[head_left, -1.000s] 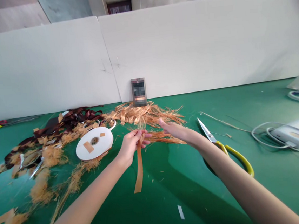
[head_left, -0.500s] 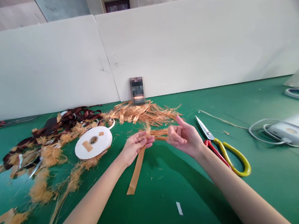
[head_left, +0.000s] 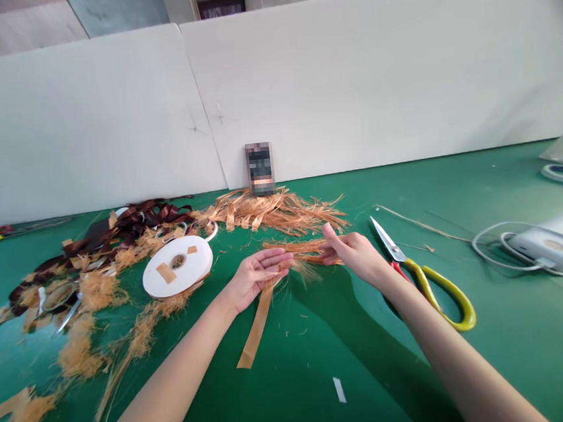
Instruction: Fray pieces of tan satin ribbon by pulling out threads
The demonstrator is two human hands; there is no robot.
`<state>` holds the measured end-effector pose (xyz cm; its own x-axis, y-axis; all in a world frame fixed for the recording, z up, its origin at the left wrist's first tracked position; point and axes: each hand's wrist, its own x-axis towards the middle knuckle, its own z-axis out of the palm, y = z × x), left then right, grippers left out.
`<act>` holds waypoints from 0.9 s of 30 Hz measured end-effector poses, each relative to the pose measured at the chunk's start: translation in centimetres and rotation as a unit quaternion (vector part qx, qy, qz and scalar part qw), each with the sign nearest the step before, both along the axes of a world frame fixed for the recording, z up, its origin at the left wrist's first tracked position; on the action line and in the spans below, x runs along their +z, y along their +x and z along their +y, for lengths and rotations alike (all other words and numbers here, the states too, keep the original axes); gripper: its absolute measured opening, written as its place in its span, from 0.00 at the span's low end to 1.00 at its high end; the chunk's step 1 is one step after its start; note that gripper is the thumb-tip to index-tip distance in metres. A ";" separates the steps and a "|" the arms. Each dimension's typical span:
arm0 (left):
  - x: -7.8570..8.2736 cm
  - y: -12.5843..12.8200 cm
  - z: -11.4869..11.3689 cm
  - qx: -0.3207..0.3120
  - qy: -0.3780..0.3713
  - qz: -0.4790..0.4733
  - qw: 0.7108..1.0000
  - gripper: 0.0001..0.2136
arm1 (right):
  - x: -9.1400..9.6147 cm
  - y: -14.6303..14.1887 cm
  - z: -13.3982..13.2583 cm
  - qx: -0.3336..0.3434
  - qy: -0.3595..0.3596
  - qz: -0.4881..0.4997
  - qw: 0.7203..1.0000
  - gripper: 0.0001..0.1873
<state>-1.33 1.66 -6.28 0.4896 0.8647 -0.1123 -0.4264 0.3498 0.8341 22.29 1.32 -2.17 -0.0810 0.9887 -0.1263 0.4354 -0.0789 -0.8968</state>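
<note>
A strip of tan ribbon (head_left: pixel 258 336) is pinched between the thumb and fingers of my left hand (head_left: pixel 253 281). Its uncut-looking tail hangs toward me, while frayed threads (head_left: pixel 307 271) fan out to the right of the fingertips. My right hand (head_left: pixel 358 255) is apart from the ribbon, thumb raised and away from the fingers, with nothing visible in it. Its fingertips are over the right end of several frayed ribbon strips (head_left: pixel 301 247) lying behind both hands; whether they touch is unclear. Scissors (head_left: pixel 422 277) with yellow and red handles lie beside my right forearm, partly hidden by it.
Left of my hands lies a white spool (head_left: pixel 180 267), near dark brown ribbon (head_left: pixel 150 223) and tangled tan fibres (head_left: pixel 80 350). A frayed ribbon pile (head_left: pixel 282 214) lies before a pixelated upright object (head_left: pixel 260 168). A white box with cable (head_left: pixel 558 244) is at right; a white panel (head_left: pixel 349 85) stands behind.
The ribbon's frayed end has swung from pointing up to pointing right. My right hand has loosened from curled fingers, and its fingers now reach toward the strips behind.
</note>
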 end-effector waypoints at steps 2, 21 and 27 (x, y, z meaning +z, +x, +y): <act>0.0 0.0 0.0 0.005 -0.014 0.001 1.000 0.19 | -0.3 0.1 0.0 -0.061 0.071 -0.042 0.995 0.37; 0.1 0.3 0.0 0.083 -0.023 -0.022 0.996 0.09 | 1.3 0.6 -0.1 0.255 -0.361 0.257 0.859 0.58; 0.8 0.2 -0.5 0.025 0.002 -0.027 0.999 0.09 | 1.4 0.0 -0.6 0.196 -0.386 0.113 0.894 0.54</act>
<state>-1.09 1.13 -5.46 0.4514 0.8884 -0.0835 -0.4882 0.3242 0.8103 22.31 0.77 -0.79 -0.5123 0.5034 -0.6958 0.3797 -0.5940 -0.7093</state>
